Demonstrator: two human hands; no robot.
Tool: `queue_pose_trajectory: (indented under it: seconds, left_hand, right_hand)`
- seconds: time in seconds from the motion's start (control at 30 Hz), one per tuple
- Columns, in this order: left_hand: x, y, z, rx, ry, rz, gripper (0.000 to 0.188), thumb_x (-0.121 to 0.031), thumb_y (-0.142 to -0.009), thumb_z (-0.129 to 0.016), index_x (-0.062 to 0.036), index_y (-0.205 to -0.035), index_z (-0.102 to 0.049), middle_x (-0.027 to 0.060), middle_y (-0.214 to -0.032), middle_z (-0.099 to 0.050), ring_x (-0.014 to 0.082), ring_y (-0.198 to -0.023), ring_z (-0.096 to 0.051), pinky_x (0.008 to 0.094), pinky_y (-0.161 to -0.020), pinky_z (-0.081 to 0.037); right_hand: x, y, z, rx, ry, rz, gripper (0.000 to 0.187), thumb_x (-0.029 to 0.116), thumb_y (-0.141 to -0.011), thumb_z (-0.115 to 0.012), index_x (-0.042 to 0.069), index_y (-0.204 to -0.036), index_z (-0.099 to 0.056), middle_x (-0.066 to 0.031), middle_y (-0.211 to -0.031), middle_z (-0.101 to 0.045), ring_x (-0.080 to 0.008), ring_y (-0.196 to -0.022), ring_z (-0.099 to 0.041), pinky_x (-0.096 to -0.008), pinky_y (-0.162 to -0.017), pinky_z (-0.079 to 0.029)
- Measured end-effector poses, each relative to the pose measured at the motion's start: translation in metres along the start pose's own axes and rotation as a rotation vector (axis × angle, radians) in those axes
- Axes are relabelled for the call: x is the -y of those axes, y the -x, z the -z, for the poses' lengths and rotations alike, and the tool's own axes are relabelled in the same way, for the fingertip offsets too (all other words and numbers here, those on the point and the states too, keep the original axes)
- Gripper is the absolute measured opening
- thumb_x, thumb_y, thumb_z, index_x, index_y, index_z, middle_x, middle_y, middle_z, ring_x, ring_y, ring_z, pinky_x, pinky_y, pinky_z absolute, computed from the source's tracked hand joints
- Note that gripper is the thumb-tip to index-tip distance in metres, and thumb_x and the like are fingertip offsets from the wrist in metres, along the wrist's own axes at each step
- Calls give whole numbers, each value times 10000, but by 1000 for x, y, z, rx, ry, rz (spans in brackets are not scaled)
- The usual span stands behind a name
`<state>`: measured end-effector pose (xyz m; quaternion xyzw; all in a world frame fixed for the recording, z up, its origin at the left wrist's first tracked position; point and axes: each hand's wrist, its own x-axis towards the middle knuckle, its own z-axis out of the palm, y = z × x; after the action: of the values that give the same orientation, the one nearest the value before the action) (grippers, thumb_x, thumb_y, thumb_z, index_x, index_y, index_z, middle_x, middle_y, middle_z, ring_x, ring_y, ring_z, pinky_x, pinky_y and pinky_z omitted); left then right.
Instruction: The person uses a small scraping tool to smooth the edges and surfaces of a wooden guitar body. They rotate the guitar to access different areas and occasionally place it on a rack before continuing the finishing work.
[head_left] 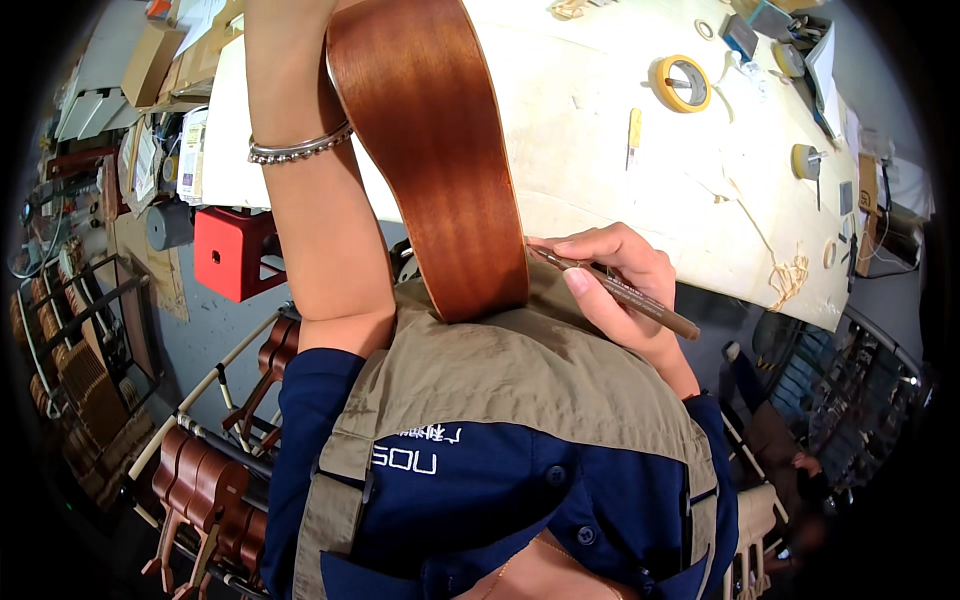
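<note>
A reddish-brown wooden instrument body [430, 140], curved along its side like a small guitar or ukulele, stands on edge against my apron, its upper end running out of the picture. My right hand [640, 268] is closed in a pen grip around a brown marker pen [648, 305]. The pen's tip meets or nearly meets the body's right edge; exact contact is too small to tell. My left forearm [320, 220], with a silver bracelet, stretches up along the body's left side. The left hand lies beyond the top edge of the picture.
On the pale worktable [580, 150] lie a yellow tape roll [664, 88], a yellow-handled cutter [634, 128] and tangled string [790, 278]. A red stool [222, 250] stands left of the table. Racks with several brown instrument bodies [190, 475] stand at lower left. Another person [775, 440] is at lower right.
</note>
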<state>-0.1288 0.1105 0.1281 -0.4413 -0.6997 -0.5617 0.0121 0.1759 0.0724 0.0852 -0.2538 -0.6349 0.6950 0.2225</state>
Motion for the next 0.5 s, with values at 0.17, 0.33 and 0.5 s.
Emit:
queue_pose_trajectory:
  seconds: [0.17, 0.33, 0.5]
  left_hand:
    - [2, -4, 0, 12, 117, 139, 414, -323, -943, -496, 66, -894, -630, 28, -744, -587, 90, -682, -508, 235, -618, -397]
    - [5, -6, 0, 9, 129, 146, 417, -331, -942, -502, 57, -854, -628, 13, -725, -563, 80, -667, -484, 229, -601, -381]
    - [4, -5, 0, 20, 88, 184, 419, -333, -944, -498, 46, -808, -614, -3, -682, -524, 77, -632, -445, 236, -571, -352]
  right_hand:
    - [1, -1, 0, 9, 63, 17, 126, 47, -834, -612, -34, -930, -601, -168, -980, -677, -181, -923, -654, -285, -818, -514]
    - [1, -2, 0, 3, 66, 6, 129, 52, -827, -617, -34, -923, -610, -166, -969, -680, -175, -893, -661, -279, -795, -521]
    - [0, -1, 1, 11, 115, 21, 126, 53, -819, -620, -28, -916, -612, -156, -956, -686, -161, -862, -664, -268, -776, -520]
